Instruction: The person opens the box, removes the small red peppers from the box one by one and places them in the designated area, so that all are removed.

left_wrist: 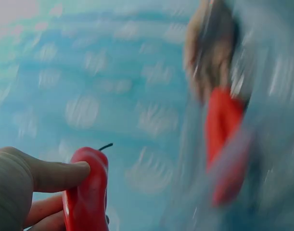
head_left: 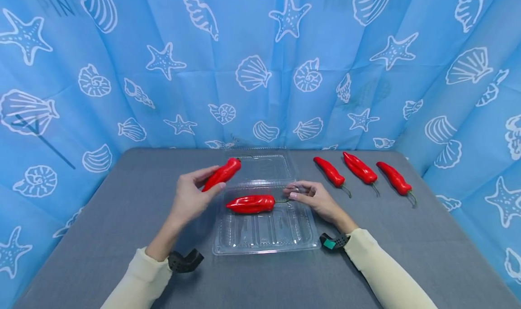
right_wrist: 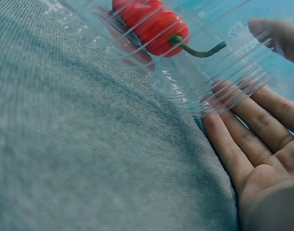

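My left hand (head_left: 193,193) grips a red pepper (head_left: 224,174) between thumb and fingers, above the left side of a clear plastic clamshell container (head_left: 264,248). In the left wrist view, the thumb presses on the held pepper (left_wrist: 86,192), whose short stem points up. Another red pepper (head_left: 250,204) lies crosswise inside the container, its green stem toward my right hand (head_left: 311,198). That hand is at the container's back right edge. The right wrist view shows its fingers (right_wrist: 243,144) nearly straight, their tips seen through the ribbed plastic, and the thumb apart from them.
Several parts of the grey table surround the container, whose lid (head_left: 264,166) lies open toward the back. To the right, three red peppers lie in a row: one nearer (head_left: 330,172), one middle (head_left: 360,168), one outer (head_left: 395,178). A blue shell-print curtain (head_left: 252,105) stands behind.
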{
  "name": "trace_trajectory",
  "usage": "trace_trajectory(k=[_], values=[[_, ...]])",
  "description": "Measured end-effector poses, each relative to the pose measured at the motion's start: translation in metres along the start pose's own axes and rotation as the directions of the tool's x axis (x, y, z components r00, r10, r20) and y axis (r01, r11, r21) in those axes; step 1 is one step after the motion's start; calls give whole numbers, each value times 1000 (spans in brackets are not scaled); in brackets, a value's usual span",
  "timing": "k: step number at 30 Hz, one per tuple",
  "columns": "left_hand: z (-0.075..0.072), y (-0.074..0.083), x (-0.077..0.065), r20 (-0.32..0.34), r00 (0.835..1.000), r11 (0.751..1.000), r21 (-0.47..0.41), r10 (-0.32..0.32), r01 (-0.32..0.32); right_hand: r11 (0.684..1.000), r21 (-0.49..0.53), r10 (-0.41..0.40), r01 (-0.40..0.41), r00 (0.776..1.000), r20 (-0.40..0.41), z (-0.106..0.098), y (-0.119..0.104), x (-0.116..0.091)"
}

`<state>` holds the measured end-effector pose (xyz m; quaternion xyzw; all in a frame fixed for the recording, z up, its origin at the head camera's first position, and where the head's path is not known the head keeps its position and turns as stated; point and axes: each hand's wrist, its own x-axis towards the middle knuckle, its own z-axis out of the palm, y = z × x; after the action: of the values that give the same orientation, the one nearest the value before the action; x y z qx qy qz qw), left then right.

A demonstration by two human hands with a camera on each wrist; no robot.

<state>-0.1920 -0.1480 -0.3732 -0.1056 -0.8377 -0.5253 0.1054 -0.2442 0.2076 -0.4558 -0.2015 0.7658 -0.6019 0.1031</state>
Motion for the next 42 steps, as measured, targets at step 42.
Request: trace_trajectory(k=[42], values=[[-84,-69,13,-300,933,953,161,-199,255,1000,14,20,-20,1000,0,0,-2,-2]])
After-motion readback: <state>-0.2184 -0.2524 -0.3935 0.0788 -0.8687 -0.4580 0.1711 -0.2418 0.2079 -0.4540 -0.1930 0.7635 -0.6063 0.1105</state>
